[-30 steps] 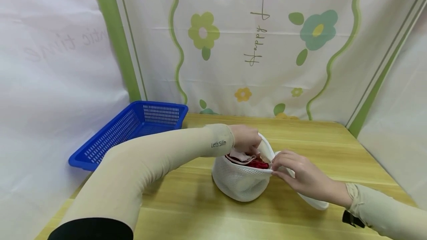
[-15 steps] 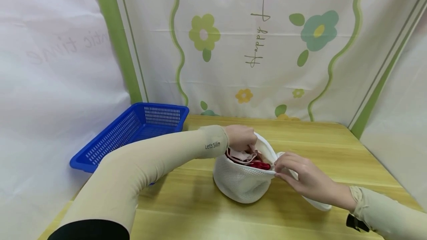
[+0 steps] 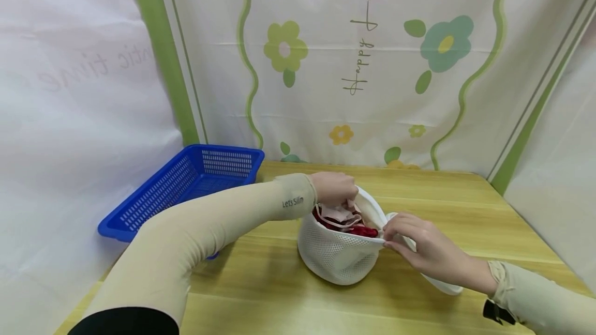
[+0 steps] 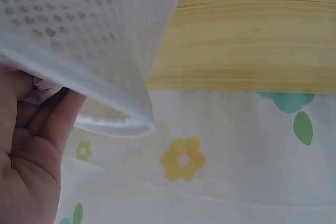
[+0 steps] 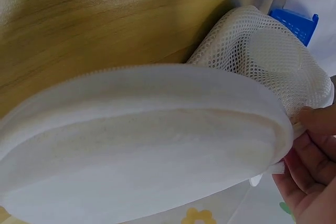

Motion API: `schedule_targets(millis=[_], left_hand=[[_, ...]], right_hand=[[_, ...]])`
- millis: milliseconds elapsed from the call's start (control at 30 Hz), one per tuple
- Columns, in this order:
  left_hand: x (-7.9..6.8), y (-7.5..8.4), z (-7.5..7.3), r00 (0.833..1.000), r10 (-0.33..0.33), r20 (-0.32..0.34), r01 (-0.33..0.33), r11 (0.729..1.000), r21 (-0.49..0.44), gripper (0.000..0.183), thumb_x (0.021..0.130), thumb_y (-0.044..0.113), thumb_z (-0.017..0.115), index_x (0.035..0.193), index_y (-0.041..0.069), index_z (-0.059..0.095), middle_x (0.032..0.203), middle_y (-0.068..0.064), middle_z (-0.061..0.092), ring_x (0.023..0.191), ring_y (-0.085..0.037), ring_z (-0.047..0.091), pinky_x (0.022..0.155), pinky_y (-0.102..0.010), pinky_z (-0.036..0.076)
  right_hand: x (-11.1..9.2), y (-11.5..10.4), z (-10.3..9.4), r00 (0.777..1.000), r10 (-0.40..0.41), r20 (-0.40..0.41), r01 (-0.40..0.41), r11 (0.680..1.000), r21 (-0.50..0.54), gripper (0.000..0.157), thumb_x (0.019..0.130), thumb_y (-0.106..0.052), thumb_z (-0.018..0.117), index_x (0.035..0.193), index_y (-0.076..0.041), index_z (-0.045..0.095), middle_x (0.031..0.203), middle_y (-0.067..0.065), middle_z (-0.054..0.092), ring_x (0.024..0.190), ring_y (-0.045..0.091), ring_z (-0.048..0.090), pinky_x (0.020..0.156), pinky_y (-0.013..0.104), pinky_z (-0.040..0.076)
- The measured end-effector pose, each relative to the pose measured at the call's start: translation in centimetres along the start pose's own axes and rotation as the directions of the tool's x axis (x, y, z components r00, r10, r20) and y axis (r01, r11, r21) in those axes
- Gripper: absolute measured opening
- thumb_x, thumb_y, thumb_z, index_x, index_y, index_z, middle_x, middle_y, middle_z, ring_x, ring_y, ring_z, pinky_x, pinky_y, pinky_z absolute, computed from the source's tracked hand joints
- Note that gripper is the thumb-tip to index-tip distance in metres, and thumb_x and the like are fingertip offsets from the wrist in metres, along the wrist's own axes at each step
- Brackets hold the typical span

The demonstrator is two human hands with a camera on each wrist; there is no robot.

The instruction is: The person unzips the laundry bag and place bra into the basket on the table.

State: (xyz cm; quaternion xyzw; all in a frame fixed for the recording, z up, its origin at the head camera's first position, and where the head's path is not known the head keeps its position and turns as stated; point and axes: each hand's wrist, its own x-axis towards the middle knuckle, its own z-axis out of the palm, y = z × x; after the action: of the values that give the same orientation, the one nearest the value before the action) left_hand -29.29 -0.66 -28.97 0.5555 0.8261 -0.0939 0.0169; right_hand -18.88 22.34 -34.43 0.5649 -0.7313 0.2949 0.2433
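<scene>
A white mesh laundry bag (image 3: 337, 258) stands unzipped on the table, its mouth tilted upward. Inside lie dark red clothes (image 3: 362, 230) and a pale pink garment (image 3: 340, 213) with a thin strap. My left hand (image 3: 332, 188) reaches over the mouth, fingertips inside the rim. In the left wrist view its curled fingers hold a fold of the pale pink garment (image 4: 44, 90). With thumb and fingers, my right hand (image 3: 421, 244) pinches the bag's edge on the right. The bag's round white lid (image 5: 142, 156) hangs folded back beside that hand.
At the back left sits a blue plastic basket (image 3: 186, 190) with slotted walls, partly behind the left sleeve (image 3: 223, 206). Behind the wooden table (image 3: 465, 200) hangs a white curtain (image 3: 316, 102) printed with flowers.
My left hand has shifted left at the bag's mouth, and more of the pink garment shows. The right hand keeps its pinch on the edge. The view has shifted slightly.
</scene>
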Motion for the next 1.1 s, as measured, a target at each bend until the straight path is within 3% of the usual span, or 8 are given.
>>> schedule_targets(millis=[133,267,467,567,833,1033,1100], left_hand=[[-0.3,-0.4,0.1,1.0,0.009,-0.009,-0.01,1.0,-0.02,0.037,0.094,0.008,0.063,0.06,0.017,0.053,0.064,0.004,0.054,0.058,-0.01,0.044,0.053,-0.02,0.036],[-0.5,-0.4,-0.1,1.0,0.002,0.017,-0.002,1.0,-0.008,0.036,0.097,0.02,0.065,0.062,0.017,0.056,0.063,0.004,0.056,0.056,-0.01,0.045,0.052,-0.021,0.038],[-0.5,-0.6,-0.2,1.0,0.007,0.028,-0.009,0.996,0.094,0.037,0.091,0.009,0.065,0.059,0.018,0.049,0.062,0.003,0.052,0.056,-0.012,0.041,0.051,-0.023,0.038],[-0.6,-0.9,0.0,1.0,0.019,0.002,-0.02,0.996,0.088,0.04,0.088,0.006,0.065,0.057,0.02,0.044,0.061,0.005,0.049,0.056,-0.011,0.039,0.051,-0.022,0.037],[-1.1,-2.2,-0.8,0.993,-0.013,-0.116,-0.002,0.992,-0.124,0.036,0.078,-0.009,0.058,0.058,0.019,0.048,0.061,0.006,0.044,0.058,-0.009,0.034,0.051,-0.019,0.029],[-2.4,-2.8,-1.4,0.97,0.04,-0.239,-0.109,0.953,-0.282,0.035,0.079,-0.008,0.067,0.059,0.017,0.052,0.058,0.008,0.04,0.056,-0.005,0.031,0.052,-0.017,0.029],[-2.8,-2.9,-1.7,0.964,0.045,-0.262,-0.127,0.943,-0.308,0.037,0.077,-0.01,0.066,0.057,0.015,0.047,0.056,0.007,0.035,0.054,-0.005,0.027,0.052,-0.018,0.025]], right_hand=[[-0.1,0.1,0.1,1.0,0.004,-0.002,-0.004,1.0,0.005,0.01,0.089,-0.005,0.072,0.092,-0.009,0.064,0.095,-0.001,0.063,0.084,0.016,0.061,0.073,0.02,0.051],[-0.2,0.2,0.1,1.0,0.01,-0.01,-0.01,1.0,-0.001,0.006,0.092,-0.009,0.07,0.092,-0.009,0.064,0.095,-0.001,0.063,0.083,0.015,0.061,0.071,0.021,0.051],[-0.3,0.1,0.2,1.0,0.021,-0.017,-0.021,1.0,-0.007,0.007,0.091,-0.008,0.071,0.091,-0.01,0.064,0.094,-0.002,0.063,0.082,0.015,0.061,0.071,0.021,0.051],[-0.4,0.1,0.2,1.0,0.02,-0.017,-0.02,1.0,-0.007,0.006,0.093,-0.011,0.07,0.092,-0.01,0.064,0.094,-0.002,0.063,0.082,0.015,0.06,0.071,0.021,0.05],[-0.5,0.2,0.5,1.0,0.015,-0.02,-0.015,1.0,-0.006,0.007,0.094,-0.013,0.069,0.09,-0.009,0.064,0.091,-0.003,0.062,0.079,0.013,0.058,0.069,0.019,0.049],[-0.5,0.3,0.6,1.0,0.02,-0.023,-0.02,1.0,-0.008,0.016,0.099,-0.022,0.06,0.09,-0.009,0.064,0.09,-0.004,0.062,0.078,0.012,0.058,0.068,0.019,0.049],[-0.5,0.3,0.6,0.999,0.024,-0.024,-0.024,1.0,-0.01,0.018,0.1,-0.023,0.059,0.09,-0.009,0.064,0.09,-0.004,0.062,0.078,0.012,0.058,0.068,0.019,0.049]])
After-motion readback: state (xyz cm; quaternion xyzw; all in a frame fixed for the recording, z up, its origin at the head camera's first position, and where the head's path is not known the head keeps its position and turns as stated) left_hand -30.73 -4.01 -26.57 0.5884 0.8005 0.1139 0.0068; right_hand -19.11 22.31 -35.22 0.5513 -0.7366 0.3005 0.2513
